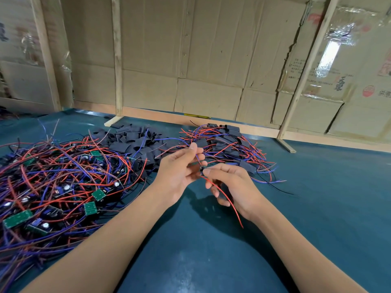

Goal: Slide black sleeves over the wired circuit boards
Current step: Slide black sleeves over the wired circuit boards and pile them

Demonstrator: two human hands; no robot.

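Left grip pinches blue wire; right grip pinches small dark circuit board, red lead trailing toward 5 o'clock. Black sleeves heaped at 11 o'clock on worktop.

Smooth teal mat, matt black sleeves, cardboard wall

On the counter, a tangled heap of wired circuit boards lies to the left. Behind it, toward the middle, sits a pile of loose sleeves. To the right of that pile lies a heap of sleeved boards (wires trailing outward). Both hands hover before these heaps, near the middle. Cardboard panels stand behind the counter.
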